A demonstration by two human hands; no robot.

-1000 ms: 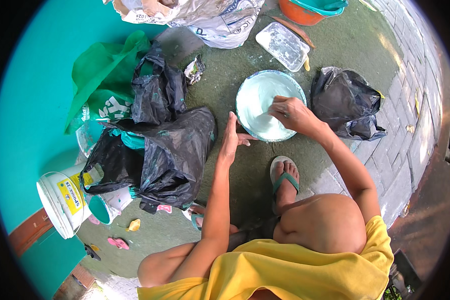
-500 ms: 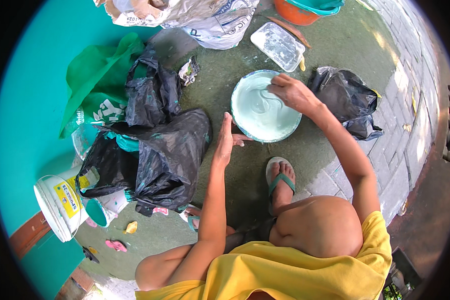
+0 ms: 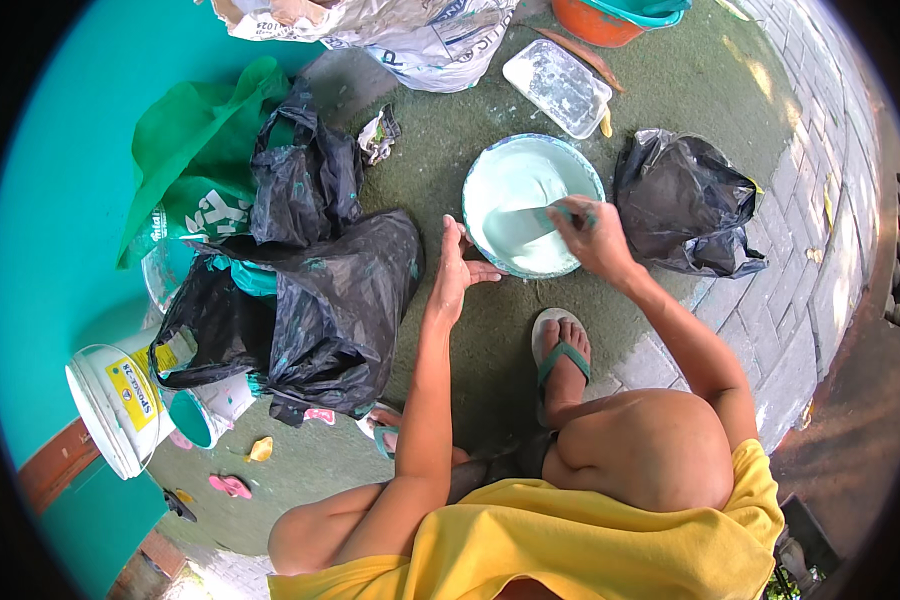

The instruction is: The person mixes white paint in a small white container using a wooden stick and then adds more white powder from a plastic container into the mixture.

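A round basin (image 3: 475, 232) with a blue-speckled rim stands on the ground in front of me, holding a pale mint, paint-like mixture (image 3: 515, 185). My right hand (image 3: 592, 235) is closed around a flat-bladed scraper (image 3: 526, 224) at the basin's near right. Its blade reaches into the mixture, and its handle is mostly hidden by my fingers. Along the basin's near-left side, my left hand (image 3: 457, 278) is open, with fingers stretched upward and the thumb pointing at the basin's lower wall. The fingertips are at or very close to the rim.
Black plastic bags (image 3: 345, 310) lie at left, beside a white bucket (image 3: 115, 410) and a green bag (image 3: 195, 150). Another black bag (image 3: 685, 200) sits right of the basin. Beyond are a smeared clear tray (image 3: 558, 88), a white sack (image 3: 440, 45) and an orange tub (image 3: 605, 25).
My right hand has swept from the basin's far right toward its near right, and the scraper's blade now shows. The left hand stays almost in place beside the basin.
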